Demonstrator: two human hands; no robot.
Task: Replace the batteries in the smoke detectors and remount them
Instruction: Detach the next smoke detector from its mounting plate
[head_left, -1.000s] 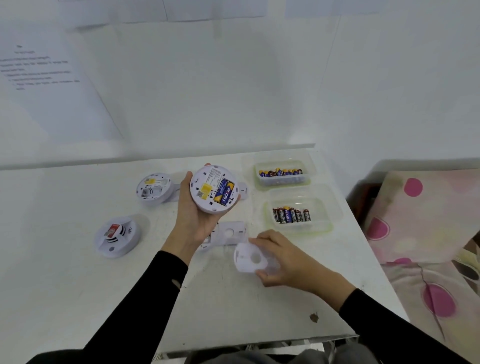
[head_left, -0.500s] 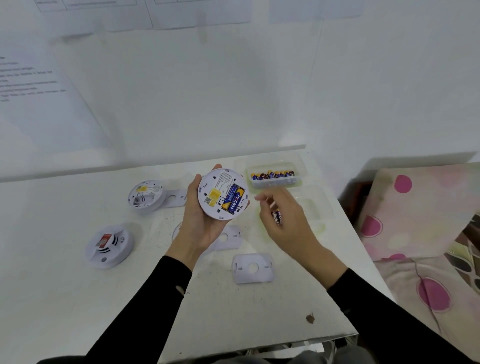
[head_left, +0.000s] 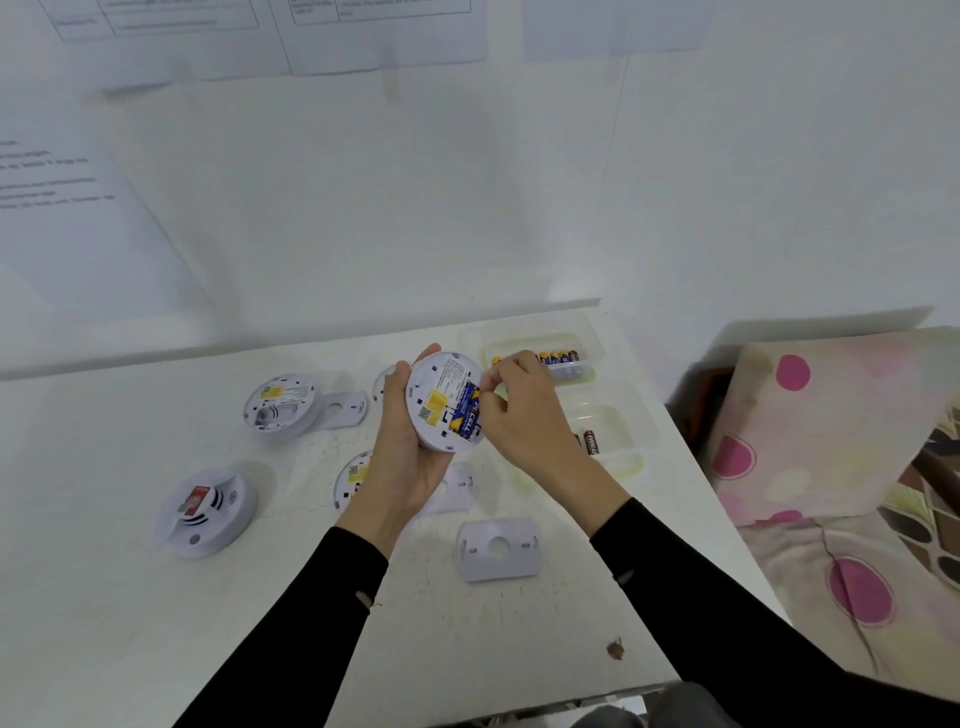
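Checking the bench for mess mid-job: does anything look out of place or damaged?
Only a small brown scrap near the front edge of the table; it matches nothing else here. The smoke detector in the left hand, its battery pinched by the right hand, looks intact.

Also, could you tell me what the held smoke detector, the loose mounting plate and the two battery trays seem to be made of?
Smoke detector: white moulded plastic, matte, with paper-like stickers. Mounting plate: the same matte white plastic, moulded slots and hole. Far tray and near tray: clear, slightly glossy plastic, probably; batteries show through the walls.
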